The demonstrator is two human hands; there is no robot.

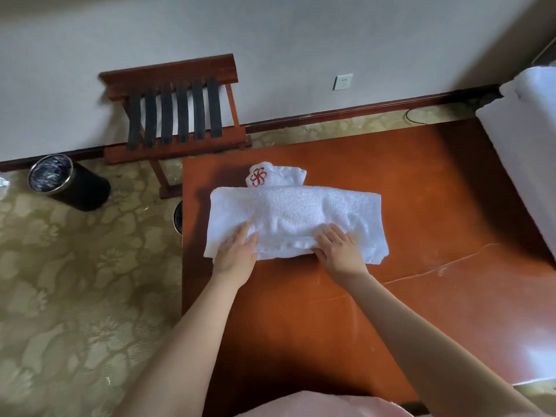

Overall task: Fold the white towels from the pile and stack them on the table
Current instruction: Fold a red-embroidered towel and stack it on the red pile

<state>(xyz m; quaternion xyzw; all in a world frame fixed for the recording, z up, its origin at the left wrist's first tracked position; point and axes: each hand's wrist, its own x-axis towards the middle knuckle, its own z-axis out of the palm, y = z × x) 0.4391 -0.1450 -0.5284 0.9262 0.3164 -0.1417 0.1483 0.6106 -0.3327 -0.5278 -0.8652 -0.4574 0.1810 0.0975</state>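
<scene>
Flat and gripping nothing, the left hand (237,251) and right hand (340,248) are pressing the folded white towel (294,212); sweeping outward from each palm is likely squaring it best

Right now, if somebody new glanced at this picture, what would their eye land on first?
First, the folded white towel in the middle of the orange-brown table, with the left hand and right hand resting flat on its near edge. Just behind it lies a smaller towel with a red emblem. Beyond the table's far left corner stands a dark wooden luggage rack, with a black bin to its left.
</scene>
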